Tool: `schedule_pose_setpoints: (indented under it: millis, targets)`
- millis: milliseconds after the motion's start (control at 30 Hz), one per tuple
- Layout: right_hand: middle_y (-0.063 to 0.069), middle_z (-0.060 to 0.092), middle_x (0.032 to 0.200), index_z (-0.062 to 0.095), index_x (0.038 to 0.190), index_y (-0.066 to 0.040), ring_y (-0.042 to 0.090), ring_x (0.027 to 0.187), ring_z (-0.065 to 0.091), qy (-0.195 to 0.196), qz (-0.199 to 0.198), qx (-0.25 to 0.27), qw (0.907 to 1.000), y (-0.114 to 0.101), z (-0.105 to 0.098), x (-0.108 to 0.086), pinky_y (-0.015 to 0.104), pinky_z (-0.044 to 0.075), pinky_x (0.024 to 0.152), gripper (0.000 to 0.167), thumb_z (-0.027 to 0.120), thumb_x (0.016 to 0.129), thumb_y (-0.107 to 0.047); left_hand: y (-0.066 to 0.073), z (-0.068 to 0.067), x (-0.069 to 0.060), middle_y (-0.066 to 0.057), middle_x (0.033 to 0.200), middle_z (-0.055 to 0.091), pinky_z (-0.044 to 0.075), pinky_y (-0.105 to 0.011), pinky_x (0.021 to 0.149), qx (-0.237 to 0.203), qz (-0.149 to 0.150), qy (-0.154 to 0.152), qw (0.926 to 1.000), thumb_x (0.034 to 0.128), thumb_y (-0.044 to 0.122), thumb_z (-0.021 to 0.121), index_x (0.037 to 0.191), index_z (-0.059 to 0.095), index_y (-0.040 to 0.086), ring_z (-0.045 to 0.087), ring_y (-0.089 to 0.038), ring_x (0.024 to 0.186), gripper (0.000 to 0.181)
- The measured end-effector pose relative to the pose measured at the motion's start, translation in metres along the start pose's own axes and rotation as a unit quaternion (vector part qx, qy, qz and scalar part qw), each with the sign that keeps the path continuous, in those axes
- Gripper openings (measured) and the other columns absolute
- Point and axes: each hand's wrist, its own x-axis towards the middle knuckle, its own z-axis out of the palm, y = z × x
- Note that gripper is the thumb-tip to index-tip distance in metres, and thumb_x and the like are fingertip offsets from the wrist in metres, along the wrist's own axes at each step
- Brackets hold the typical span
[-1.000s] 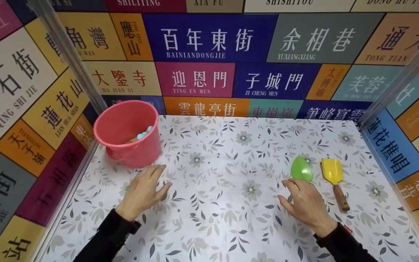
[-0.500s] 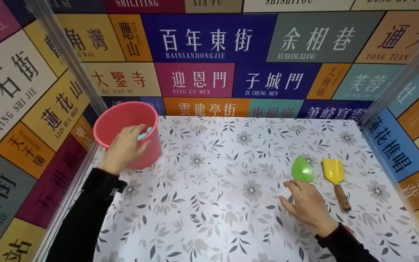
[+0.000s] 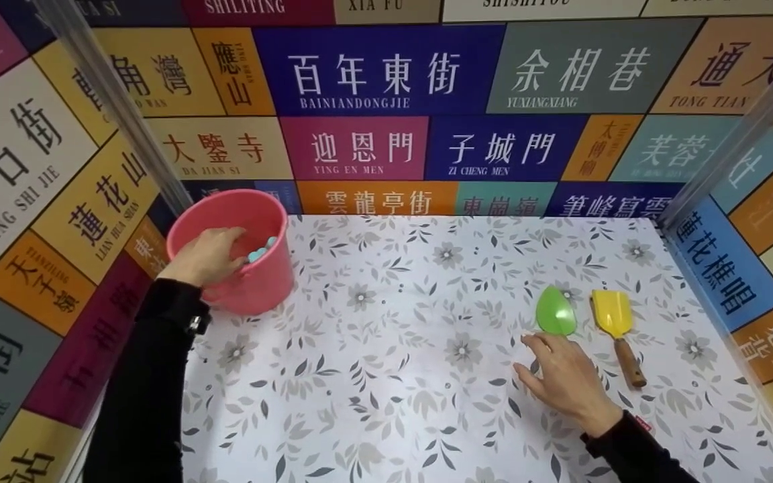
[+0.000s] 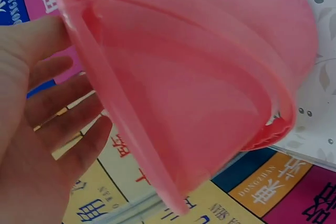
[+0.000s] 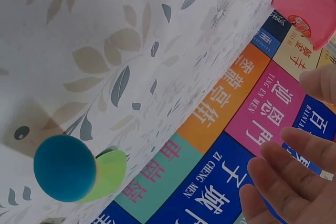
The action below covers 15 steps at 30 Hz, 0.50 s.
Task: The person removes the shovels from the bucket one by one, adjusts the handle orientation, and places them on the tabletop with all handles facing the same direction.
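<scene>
My left hand reaches over the near rim of a pink bucket, with its fingertips inside. In the left wrist view the fingers are spread and slightly bent beyond the bucket's rim, and nothing shows in their grasp. Light blue pieces lie inside the bucket, partly hidden. At the right, my right hand hovers or rests with loosely bent fingers, holding nothing. Just beyond it lies a small green shovel. The right wrist view shows the green blade behind a round blue end.
A yellow shovel with a wooden handle lies right of the right hand. The table has a white leaf-patterned cover. Panels with coloured signs close off the back and both sides.
My left hand has moved from in front of the bucket up and left, over its rim and into its mouth. The right hand has stayed put.
</scene>
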Motion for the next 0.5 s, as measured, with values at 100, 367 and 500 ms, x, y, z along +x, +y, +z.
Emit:
schedule_pose_setpoints:
  millis: [100, 367, 500]
  targets:
    - [0.022, 0.071, 0.102, 0.070, 0.109, 0.003, 0.040, 0.089, 0.069, -0.002, 0.004, 0.000, 1.0000, 0.000, 0.000, -0.001, 0.052, 0.059, 0.070, 0.044, 0.090, 0.074, -0.015, -0.003, -0.003, 0.003, -0.030, 0.143, 0.061, 0.045, -0.064, 0.114, -0.004, -0.006, -0.018, 0.9998, 0.1016, 0.008, 0.069, 0.149, 0.053, -0.005, 0.056, -0.046, 0.132, 0.052]
    - [0.019, 0.070, 0.100, 0.071, 0.109, 0.003, 0.037, 0.089, 0.069, -0.013, 0.014, -0.002, 0.9998, 0.001, 0.001, -0.001, 0.051, 0.059, 0.073, 0.043, 0.091, 0.074, -0.014, 0.001, -0.008, 0.012, -0.025, 0.139, 0.067, 0.046, -0.064, 0.112, 0.006, 0.020, -0.049, 0.9986, 0.1051, 0.011, 0.065, 0.142, 0.064, 0.002, 0.059, -0.045, 0.132, 0.038]
    - [0.018, 0.070, 0.101, 0.071, 0.109, 0.002, 0.036, 0.090, 0.069, -0.030, 0.029, 0.001, 0.9991, 0.000, 0.001, -0.001, 0.051, 0.060, 0.075, 0.042, 0.091, 0.076, -0.013, 0.005, -0.004, 0.017, -0.022, 0.136, 0.069, 0.049, -0.063, 0.110, 0.012, 0.025, -0.059, 0.9979, 0.1087, 0.015, 0.060, 0.139, 0.069, 0.005, 0.063, -0.044, 0.128, 0.033]
